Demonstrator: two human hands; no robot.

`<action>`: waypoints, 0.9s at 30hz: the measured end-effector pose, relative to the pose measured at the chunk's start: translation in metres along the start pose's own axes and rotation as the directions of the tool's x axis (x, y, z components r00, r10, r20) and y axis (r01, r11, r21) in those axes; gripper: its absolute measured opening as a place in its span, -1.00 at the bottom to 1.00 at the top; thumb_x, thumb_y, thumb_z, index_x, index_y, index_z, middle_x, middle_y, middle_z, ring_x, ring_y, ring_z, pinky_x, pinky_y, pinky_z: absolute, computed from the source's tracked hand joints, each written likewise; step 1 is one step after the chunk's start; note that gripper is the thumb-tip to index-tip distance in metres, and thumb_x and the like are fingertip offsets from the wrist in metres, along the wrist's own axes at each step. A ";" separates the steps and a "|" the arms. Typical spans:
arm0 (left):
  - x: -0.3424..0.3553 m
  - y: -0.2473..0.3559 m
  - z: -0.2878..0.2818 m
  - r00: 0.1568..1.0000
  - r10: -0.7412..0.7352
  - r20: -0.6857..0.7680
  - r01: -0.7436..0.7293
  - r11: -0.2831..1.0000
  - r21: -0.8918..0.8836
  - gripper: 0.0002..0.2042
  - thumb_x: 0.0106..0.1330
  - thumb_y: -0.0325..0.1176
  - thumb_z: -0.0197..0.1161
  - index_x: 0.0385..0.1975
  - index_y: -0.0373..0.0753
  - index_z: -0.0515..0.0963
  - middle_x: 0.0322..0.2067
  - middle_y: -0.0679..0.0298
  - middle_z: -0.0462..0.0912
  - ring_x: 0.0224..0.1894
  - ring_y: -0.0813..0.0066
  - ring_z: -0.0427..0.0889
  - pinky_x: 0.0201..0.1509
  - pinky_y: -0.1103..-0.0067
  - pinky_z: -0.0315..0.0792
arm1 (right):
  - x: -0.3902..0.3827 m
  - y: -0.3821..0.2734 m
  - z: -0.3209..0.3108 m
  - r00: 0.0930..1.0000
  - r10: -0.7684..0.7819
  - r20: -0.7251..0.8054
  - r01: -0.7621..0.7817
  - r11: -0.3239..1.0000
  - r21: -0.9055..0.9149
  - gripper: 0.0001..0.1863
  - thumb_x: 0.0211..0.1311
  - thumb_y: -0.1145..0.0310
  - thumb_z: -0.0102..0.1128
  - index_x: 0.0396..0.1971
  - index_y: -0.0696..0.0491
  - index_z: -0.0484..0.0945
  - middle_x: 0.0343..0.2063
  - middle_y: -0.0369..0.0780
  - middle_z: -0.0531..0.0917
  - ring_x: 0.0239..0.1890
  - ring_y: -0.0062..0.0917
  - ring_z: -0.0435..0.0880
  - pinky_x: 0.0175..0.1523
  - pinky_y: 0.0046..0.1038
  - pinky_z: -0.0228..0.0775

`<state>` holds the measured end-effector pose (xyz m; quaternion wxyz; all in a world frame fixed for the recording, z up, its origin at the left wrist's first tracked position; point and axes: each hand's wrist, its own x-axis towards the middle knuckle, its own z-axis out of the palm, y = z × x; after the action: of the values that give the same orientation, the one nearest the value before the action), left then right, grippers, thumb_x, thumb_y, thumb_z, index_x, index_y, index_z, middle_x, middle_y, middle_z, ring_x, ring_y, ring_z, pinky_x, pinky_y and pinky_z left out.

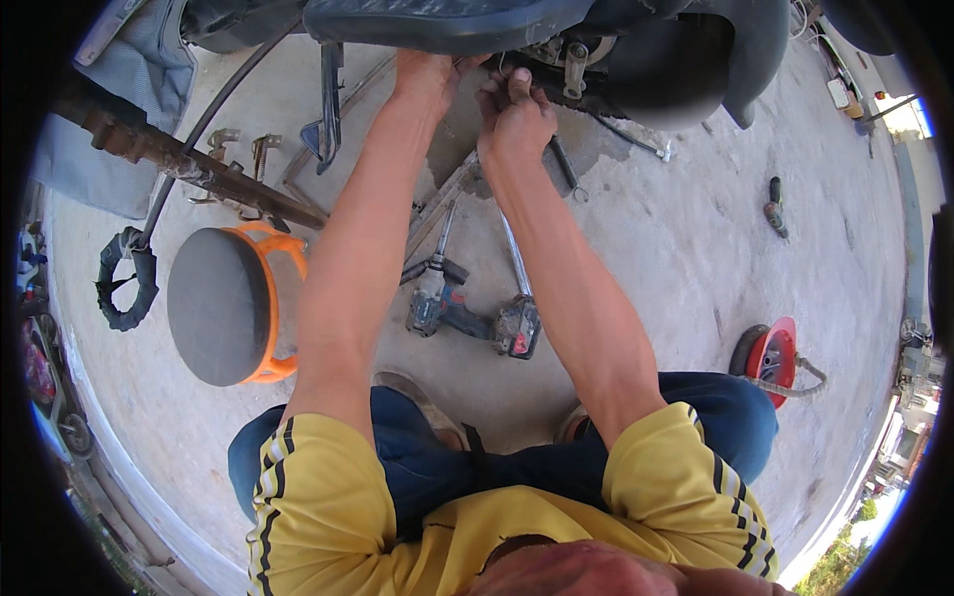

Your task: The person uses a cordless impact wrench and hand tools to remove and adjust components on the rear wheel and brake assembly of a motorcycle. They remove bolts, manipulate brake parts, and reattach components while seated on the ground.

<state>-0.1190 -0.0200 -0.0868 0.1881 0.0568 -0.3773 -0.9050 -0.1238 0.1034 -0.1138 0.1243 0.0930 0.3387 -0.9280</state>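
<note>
Both my arms reach forward under the dark seat-like body [447, 25] of a scooter or motorbike. My left hand [427, 77] is at its lower edge, with most of the fingers hidden. Close beside it, my right hand [519, 124] is closed, thumb and fingers pinched together by a thin cable and dark frame parts. What the pinch holds is too small to make out. Just right of it are a metal lever [574, 70] and the dark wheel [681, 70]. Below the right hand, a spanner [566, 169] lies on the ground.
A cordless impact wrench [427, 303] lies between my forearms. An orange stool [224, 308] with a dark top stands left, near a rusty bar [199, 169]. A black-wrapped ring [127, 278] hangs from a cable. Rightward lie a dark hand tool [775, 209] and a red round part [780, 358].
</note>
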 end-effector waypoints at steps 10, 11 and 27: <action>0.009 -0.014 0.009 0.971 0.078 -0.225 -0.045 0.988 0.149 -0.67 0.41 -0.24 0.36 0.07 -0.23 0.52 -0.08 0.22 0.71 -0.10 0.29 0.73 -0.12 0.29 0.74 | -0.001 -0.029 -0.028 0.984 0.151 0.093 -0.170 0.952 0.254 -0.84 0.53 0.36 0.13 -0.06 0.11 0.58 -0.32 -0.27 0.63 -0.32 -0.56 0.57 -0.19 -0.48 0.50; 0.008 -0.014 0.008 0.967 0.092 -0.237 -0.067 0.991 0.113 -0.70 0.42 -0.30 0.36 0.06 -0.23 0.52 -0.09 0.20 0.70 -0.10 0.27 0.72 -0.11 0.29 0.74 | -0.001 -0.035 -0.027 0.991 0.102 0.091 -0.121 0.964 0.236 -0.81 0.53 0.35 0.16 -0.08 0.17 0.59 -0.37 -0.27 0.63 -0.37 -0.56 0.59 -0.27 -0.51 0.50; 0.029 0.006 -0.033 0.969 0.113 -0.218 -0.044 0.953 0.299 -0.78 0.43 -0.39 0.30 0.00 -0.25 0.56 -0.18 0.16 0.72 -0.21 0.35 0.72 -0.13 0.46 0.68 | -0.006 -0.043 -0.051 0.986 0.061 0.154 -0.052 0.997 -0.058 -0.88 0.37 0.51 0.30 -0.19 0.24 0.64 -0.35 -0.14 0.72 -0.39 -0.45 0.71 -0.27 -0.49 0.58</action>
<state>-0.1362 -0.0571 -0.1052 0.2566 0.1746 -0.4841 -0.8181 -0.1262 0.1695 -0.1244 0.1792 0.0264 0.3500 -0.9191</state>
